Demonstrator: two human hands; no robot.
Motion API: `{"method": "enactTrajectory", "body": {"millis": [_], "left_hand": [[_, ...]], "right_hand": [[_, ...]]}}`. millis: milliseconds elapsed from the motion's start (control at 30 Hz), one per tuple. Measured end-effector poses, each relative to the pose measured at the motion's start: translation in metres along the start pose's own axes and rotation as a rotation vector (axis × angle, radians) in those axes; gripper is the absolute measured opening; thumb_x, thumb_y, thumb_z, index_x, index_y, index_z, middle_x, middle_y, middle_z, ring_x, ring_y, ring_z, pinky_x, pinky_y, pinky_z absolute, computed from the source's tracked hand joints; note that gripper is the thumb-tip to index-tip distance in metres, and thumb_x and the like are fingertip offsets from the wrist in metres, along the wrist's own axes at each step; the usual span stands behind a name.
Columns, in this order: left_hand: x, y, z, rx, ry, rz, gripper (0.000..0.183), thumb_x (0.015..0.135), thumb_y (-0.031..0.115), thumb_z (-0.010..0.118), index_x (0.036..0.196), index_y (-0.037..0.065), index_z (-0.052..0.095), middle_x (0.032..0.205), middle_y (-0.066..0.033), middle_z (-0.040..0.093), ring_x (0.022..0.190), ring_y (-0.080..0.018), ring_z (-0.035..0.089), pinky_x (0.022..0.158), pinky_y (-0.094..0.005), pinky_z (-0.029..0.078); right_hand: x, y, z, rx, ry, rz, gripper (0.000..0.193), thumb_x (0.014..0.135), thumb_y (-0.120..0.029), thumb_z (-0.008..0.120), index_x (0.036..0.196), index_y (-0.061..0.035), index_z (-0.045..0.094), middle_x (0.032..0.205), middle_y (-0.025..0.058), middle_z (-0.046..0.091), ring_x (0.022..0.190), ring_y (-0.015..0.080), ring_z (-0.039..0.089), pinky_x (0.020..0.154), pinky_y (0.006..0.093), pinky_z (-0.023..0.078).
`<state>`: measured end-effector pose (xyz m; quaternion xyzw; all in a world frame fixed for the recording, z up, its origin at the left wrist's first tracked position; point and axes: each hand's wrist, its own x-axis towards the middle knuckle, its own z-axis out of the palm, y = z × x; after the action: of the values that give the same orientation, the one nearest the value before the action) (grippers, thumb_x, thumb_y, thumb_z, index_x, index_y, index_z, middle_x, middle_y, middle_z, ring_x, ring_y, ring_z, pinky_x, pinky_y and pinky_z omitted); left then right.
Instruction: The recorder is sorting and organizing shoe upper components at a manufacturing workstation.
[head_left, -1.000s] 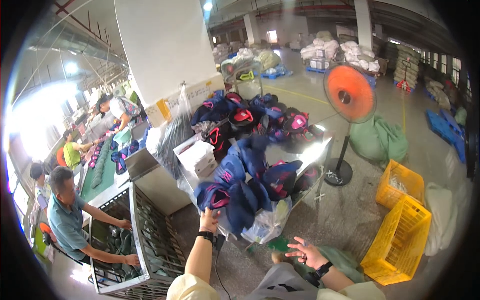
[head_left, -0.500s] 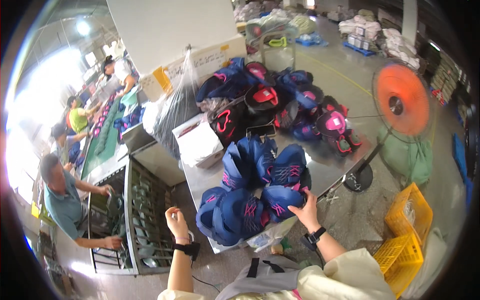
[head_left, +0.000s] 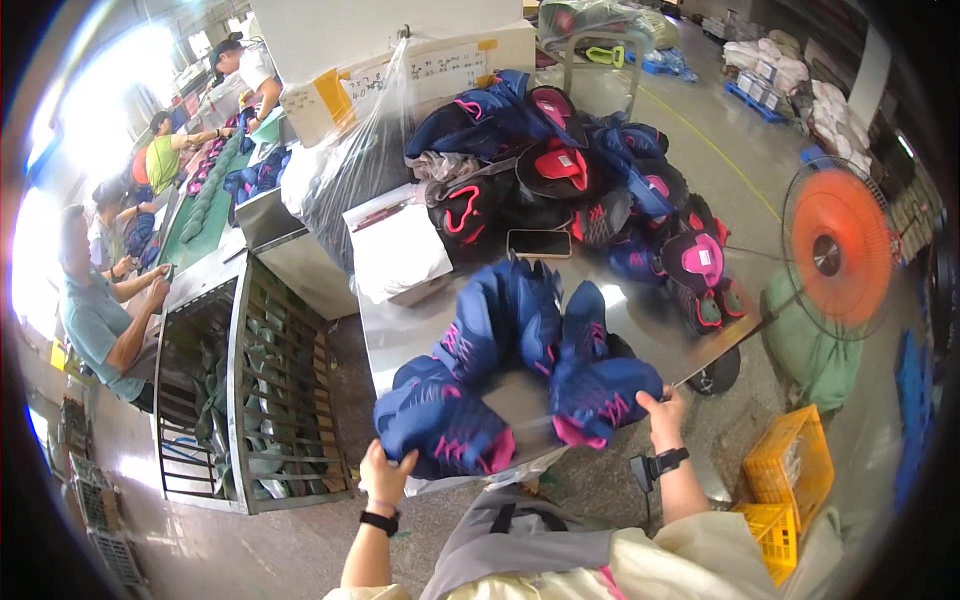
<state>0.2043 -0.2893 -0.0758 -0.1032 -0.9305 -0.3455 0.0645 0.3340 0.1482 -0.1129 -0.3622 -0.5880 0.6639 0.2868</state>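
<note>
Navy shoe uppers with pink laces and pink linings lie in a loose ring at the near end of a metal table (head_left: 690, 362). At the near left, my left hand (head_left: 387, 474) has its thumb and fingers closed on the end of a navy shoe upper (head_left: 445, 432). My right hand (head_left: 664, 414) pinches the outer end of another navy upper (head_left: 603, 398) at the near right. Both uppers are tilted, with their pink openings toward each other. Farther back, more uppers (head_left: 530, 300) lean together, slightly blurred.
Behind lie a phone (head_left: 539, 243), a white box with paper (head_left: 398, 255) and a pile of dark shoes (head_left: 553, 170). An orange fan (head_left: 838, 250) stands right, above yellow crates (head_left: 792, 465). Left are a metal rack (head_left: 285, 390) and a co-worker (head_left: 105, 320).
My left hand, empty beside the table before, now grips an upper. My right hand has moved outward with its upper, which has turned. The view has shifted; the near co-worker's hands have left the rack.
</note>
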Motion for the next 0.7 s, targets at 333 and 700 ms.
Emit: {"method": "enactTrajectory", "body": {"millis": [333,700], "left_hand": [[0.064,0.003,-0.022,0.000,-0.305,0.135,0.045,0.063,0.028,0.075,0.084,-0.003,0.051,0.092,-0.0155,0.053,0.074,-0.0349,0.056,0.064,-0.0388,0.046],[0.223,0.107,-0.023,0.093,-0.610,0.588,0.024,0.077,0.027,0.060,0.093,0.009,0.060,0.095,-0.0112,0.060,0.075,-0.0287,0.061,0.065,-0.0370,0.048]], "right_hand": [[0.015,-0.007,0.018,-0.258,-0.357,0.091,0.044,0.059,-0.008,0.079,0.097,-0.0042,0.058,0.084,0.0005,0.058,0.066,0.0115,0.053,0.059,0.0262,0.045],[0.075,-0.181,0.208,-0.971,-0.806,-0.754,0.058,0.069,-0.019,0.069,0.121,-0.0066,0.047,0.122,0.0103,0.047,0.099,0.0236,0.056,0.076,0.0317,0.049]]}}
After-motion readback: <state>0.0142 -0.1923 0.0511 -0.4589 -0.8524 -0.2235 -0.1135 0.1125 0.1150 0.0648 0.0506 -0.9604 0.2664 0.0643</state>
